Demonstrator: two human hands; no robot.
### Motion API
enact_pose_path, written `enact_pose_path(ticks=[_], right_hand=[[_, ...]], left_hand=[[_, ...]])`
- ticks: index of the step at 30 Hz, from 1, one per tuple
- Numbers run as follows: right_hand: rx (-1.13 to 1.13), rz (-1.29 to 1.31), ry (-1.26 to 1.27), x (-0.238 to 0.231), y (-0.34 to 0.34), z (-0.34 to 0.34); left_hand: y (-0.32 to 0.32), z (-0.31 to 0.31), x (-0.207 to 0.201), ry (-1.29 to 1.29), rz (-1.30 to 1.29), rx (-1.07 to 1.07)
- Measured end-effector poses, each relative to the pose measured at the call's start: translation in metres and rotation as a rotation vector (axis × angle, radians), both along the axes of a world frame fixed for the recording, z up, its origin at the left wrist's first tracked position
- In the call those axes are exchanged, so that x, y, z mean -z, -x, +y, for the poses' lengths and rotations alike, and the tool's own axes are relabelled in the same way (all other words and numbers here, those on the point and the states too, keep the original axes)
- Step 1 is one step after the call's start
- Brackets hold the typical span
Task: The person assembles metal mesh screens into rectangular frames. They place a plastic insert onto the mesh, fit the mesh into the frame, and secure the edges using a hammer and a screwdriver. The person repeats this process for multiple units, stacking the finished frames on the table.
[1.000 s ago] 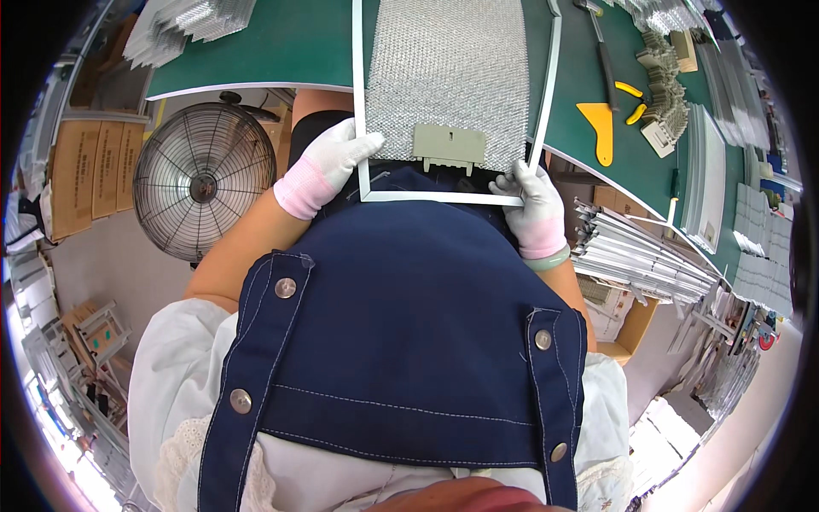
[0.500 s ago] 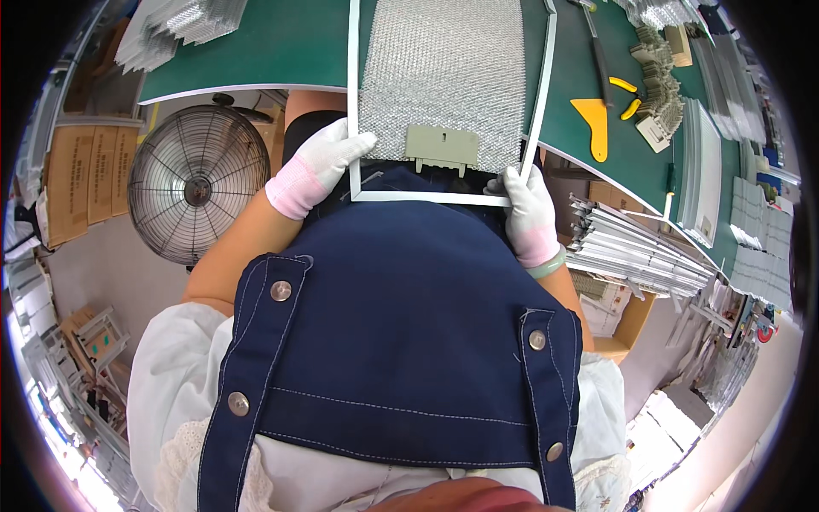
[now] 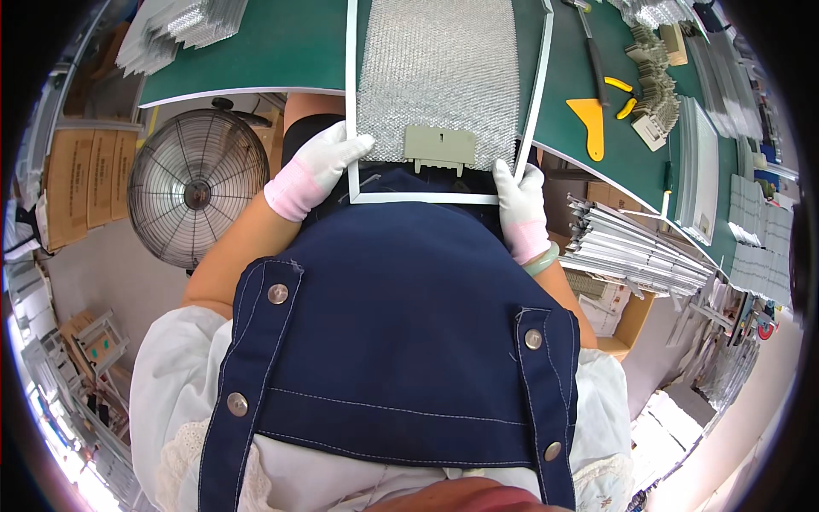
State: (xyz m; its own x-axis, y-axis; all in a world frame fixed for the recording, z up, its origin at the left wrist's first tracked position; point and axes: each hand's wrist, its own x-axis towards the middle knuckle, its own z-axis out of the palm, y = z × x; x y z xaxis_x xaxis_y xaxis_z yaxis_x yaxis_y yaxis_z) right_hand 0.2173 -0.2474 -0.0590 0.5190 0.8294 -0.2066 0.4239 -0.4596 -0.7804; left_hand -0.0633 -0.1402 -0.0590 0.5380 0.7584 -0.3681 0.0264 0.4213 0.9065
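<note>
frame (image 3: 425, 198) spans from left grip (image 3: 326, 162) to right grip (image 3: 521, 203).

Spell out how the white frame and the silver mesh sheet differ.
The white frame has slim, smooth bars, while the silver mesh sheet is a broad, textured surface. The white frame spans wider, its sides standing outside the silver mesh sheet's edges. The white frame's bottom bar also sits nearer the person than the silver mesh sheet's lower edge. Both run past the picture's top.

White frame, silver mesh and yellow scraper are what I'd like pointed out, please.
White frame (image 3: 424, 198): head view, near bar's middle.
Silver mesh (image 3: 438, 75): head view, sheet's centre.
Yellow scraper (image 3: 592, 122): head view, middle section.
</note>
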Motion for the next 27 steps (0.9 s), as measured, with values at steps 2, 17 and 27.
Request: enact_pose_path(ticks=[2, 17, 27], right_hand=[[0.011, 0.161, -0.032, 0.002, -0.001, -0.001], [0.028, 1.116, -0.201, 0.004, -0.002, -0.003], [0.140, 1.085, -0.227, 0.006, 0.008, 0.010]], left_hand=[[-0.001, 0.000, -0.004, -0.011, -0.005, -0.003], [0.005, 0.005, 0.005, 0.024, -0.052, 0.062], [-0.028, 0.000, -0.007, 0.088, -0.047, -0.334]])
